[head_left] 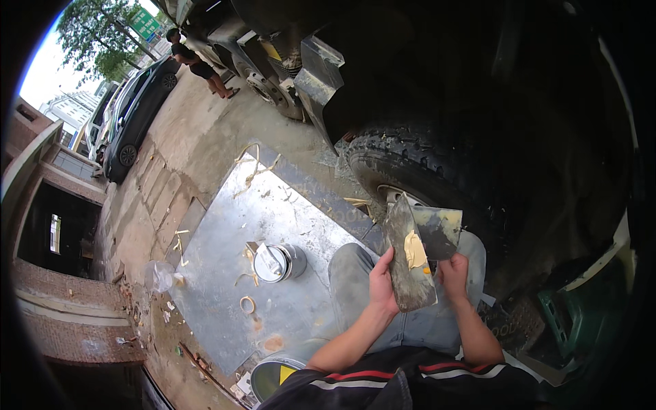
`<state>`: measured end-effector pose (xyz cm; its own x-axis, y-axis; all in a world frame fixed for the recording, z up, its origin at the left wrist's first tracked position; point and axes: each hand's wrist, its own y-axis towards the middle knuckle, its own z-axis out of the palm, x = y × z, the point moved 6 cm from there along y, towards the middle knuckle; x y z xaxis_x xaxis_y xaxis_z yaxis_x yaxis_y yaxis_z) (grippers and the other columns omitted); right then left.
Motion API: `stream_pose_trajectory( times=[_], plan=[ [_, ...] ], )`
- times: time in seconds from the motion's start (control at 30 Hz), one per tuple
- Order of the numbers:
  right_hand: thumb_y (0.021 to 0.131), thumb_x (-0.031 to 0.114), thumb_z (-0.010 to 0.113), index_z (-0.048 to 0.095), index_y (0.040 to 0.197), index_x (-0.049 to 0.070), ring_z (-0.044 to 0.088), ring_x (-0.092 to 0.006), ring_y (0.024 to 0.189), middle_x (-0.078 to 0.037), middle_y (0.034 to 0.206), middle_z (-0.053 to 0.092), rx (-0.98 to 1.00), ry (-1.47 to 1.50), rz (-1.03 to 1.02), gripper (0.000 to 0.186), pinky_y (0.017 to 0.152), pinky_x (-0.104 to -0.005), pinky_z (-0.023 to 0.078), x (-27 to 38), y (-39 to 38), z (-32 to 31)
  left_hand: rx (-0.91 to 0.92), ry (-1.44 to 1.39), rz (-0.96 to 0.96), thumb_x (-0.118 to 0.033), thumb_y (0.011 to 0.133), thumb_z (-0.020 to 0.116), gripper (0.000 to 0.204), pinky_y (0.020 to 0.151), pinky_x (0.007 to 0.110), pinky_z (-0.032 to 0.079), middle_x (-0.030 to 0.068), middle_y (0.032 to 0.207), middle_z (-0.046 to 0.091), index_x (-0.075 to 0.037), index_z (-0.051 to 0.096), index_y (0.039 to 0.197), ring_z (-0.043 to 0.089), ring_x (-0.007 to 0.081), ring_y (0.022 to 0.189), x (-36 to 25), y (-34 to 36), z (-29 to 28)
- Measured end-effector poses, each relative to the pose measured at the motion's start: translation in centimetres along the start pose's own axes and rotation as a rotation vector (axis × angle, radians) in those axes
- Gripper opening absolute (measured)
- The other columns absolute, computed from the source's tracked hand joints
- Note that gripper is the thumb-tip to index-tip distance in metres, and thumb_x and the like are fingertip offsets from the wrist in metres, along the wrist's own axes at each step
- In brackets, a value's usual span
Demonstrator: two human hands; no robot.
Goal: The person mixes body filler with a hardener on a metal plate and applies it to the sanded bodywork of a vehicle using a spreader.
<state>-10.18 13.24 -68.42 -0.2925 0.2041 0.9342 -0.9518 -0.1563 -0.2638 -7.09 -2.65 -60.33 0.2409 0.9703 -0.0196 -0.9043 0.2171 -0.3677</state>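
My left hand [383, 288] is closed round the lower left edge of a long, stained flat mixing board [398, 236]. A lump of yellowish filler putty [414, 250] lies on the board's middle. In my right hand [454, 275] is a wide-bladed putty spreader [443, 232], its blade smeared with dark and pale residue. The blade stands just right of the board and partly behind its edge; whether they touch, I cannot tell. My fingers and palm hide most of the spreader's handle. Both tools are above my knees.
A large tyre [372, 160] stands ahead under a dark vehicle. On the metal sheet [225, 239] to my left are an open-looking can [295, 260] and a tape roll [247, 305]. A bucket [263, 383] sits near my left side. Farther off are a person [198, 65] and a dark car [140, 102].
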Motion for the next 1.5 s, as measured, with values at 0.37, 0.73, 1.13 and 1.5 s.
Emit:
stream_pose_trajectory(
  times=[0.37,0.73,1.13,1.5],
  plan=[
    [0.097,0.009,0.057,0.051,0.124,0.002,0.062,-0.0119,0.102,-0.006,0.113,0.063,0.061,0.595,0.035,0.028,0.087,-0.0234,0.048,6.3,0.5,7.6,0.247,-0.119,-0.015,-0.038,0.104,0.036,0.051,0.106,0.05,0.043,0.0183,0.14,0.052,-0.003,0.046,0.14,0.054,0.0362,0.124,1.3,0.2,1.9],
    [0.089,-0.002,0.06,0.057,0.12,-0.002,0.06,-0.0129,0.103,-0.006,0.114,0.064,-0.213,0.281,-0.517,0.031,0.092,-0.028,0.047,13.7,1.8,2.7,0.072,0.243,0.499,-0.032,0.106,0.039,0.047,0.116,0.052,0.029,0.0126,0.147,0.045,-0.004,0.04,0.143,0.042,0.0337,0.136,-7.9,-5.3,2.7],
    [0.094,0.003,0.062,0.062,0.114,-0.002,0.064,-0.0103,0.095,-0.007,0.109,0.069,0.168,0.461,-0.446,0.021,0.086,-0.0269,0.051,20.1,-0.3,7.5,0.182,0.632,1.11,-0.014,0.101,0.054,0.03,0.099,0.048,0.052,0.0158,0.13,0.058,-0.001,0.051,0.128,0.06,0.0283,0.117,-10.4,-7.1,10.8],
    [0.092,0.005,0.064,0.062,0.113,-0.003,0.065,-0.012,0.095,-0.009,0.108,0.069,0.251,0.576,-0.251,0.022,0.087,-0.0293,0.052,17.1,2.0,9.5,0.238,0.75,1.164,-0.007,0.1,0.055,0.03,0.084,0.037,0.06,0.0153,0.124,0.061,-0.001,0.05,0.128,0.065,0.0228,0.105,-6.0,-8.1,11.0]
  ],
)
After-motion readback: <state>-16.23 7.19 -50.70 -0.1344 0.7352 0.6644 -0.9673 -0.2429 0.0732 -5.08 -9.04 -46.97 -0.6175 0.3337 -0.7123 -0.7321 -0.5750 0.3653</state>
